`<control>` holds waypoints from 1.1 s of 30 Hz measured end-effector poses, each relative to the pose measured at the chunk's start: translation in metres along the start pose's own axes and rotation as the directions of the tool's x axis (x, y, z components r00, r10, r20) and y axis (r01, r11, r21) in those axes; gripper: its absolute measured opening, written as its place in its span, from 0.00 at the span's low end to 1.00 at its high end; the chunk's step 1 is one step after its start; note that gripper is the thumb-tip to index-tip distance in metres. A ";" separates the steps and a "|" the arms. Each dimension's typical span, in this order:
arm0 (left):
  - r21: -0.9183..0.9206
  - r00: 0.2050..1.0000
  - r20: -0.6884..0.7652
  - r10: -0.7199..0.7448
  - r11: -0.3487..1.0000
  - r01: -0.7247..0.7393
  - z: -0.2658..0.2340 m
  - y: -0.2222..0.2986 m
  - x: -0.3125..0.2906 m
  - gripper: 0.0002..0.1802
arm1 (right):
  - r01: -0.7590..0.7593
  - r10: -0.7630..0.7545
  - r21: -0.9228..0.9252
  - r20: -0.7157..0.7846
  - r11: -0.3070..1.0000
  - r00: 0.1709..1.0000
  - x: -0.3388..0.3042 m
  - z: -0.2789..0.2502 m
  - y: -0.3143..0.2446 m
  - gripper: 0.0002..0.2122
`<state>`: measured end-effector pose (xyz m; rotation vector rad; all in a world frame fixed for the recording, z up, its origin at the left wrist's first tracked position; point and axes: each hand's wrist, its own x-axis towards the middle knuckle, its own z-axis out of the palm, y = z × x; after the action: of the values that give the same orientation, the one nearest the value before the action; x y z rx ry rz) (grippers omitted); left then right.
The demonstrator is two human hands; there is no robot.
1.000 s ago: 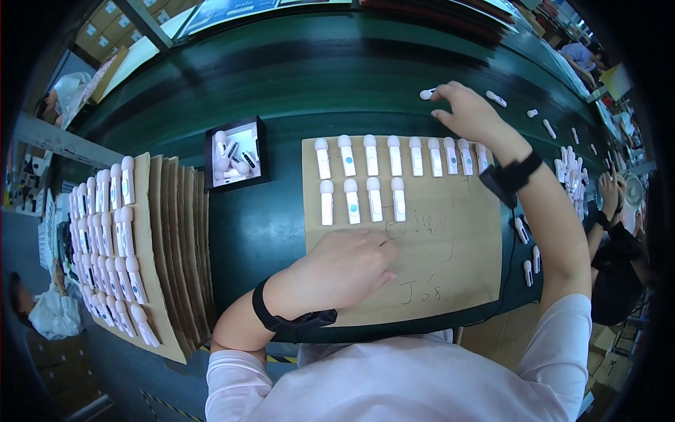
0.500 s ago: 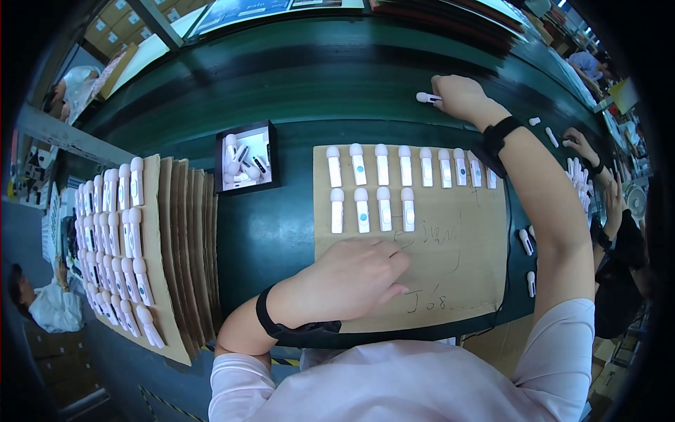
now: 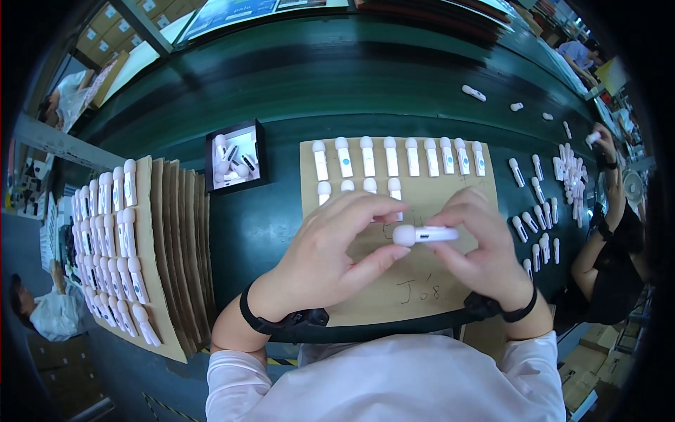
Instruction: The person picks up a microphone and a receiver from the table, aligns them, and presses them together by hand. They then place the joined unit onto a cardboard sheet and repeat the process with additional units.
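My right hand (image 3: 485, 246) pinches a small white wand massager (image 3: 425, 235) between thumb and fingers, its round head pointing left and a dark slot showing on its side. My left hand (image 3: 323, 253) is beside that head, thumb and fingers spread, with the thumb close to it; whether they touch I cannot tell. Both hands are over a brown cardboard sheet (image 3: 358, 306) with handwriting on it. Along its far edge stands a row of similar massagers (image 3: 368, 158), heads pointing away. A shorter second row (image 3: 324, 191) is partly hidden by my left hand.
A black-rimmed box (image 3: 262, 151) holds several massagers. Left of it leans a stack of cardboard sheets (image 3: 176, 246), its top one covered with massagers. More massagers lie loose at right (image 3: 538, 190) and on the green belt (image 3: 316, 77). A co-worker's hand (image 3: 603, 144) holds one.
My right hand has come back from the green belt to above the cardboard, bringing a massager. My left hand has lifted and spread its fingers. More loose massagers show at right.
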<state>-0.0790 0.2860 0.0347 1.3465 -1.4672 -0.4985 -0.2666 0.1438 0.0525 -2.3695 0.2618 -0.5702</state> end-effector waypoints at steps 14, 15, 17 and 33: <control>0.052 0.973 0.041 0.226 0.972 -0.228 0.002 -0.002 0.001 0.14 | -0.247 0.344 0.600 -0.050 0.761 0.938 -0.032 0.031 -0.008 0.12; 0.049 0.976 0.049 0.212 0.976 -0.214 0.001 -0.002 0.001 0.14 | -0.216 0.288 0.534 -0.055 0.818 0.956 -0.032 0.031 -0.006 0.12; 0.042 0.981 0.066 0.183 0.982 -0.186 0.000 -0.002 0.000 0.14 | -0.165 0.237 0.467 -0.099 0.869 0.966 -0.032 0.032 -0.006 0.12; 0.032 0.990 0.077 0.122 0.992 -0.125 0.005 -0.004 -0.001 0.16 | 0.077 -0.058 0.066 -0.253 0.995 0.966 -0.020 0.030 -0.016 0.16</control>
<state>-0.0815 0.2837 0.0293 1.2681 -1.6173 -0.4481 -0.2697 0.1796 0.0355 -2.2391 0.2676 -0.8991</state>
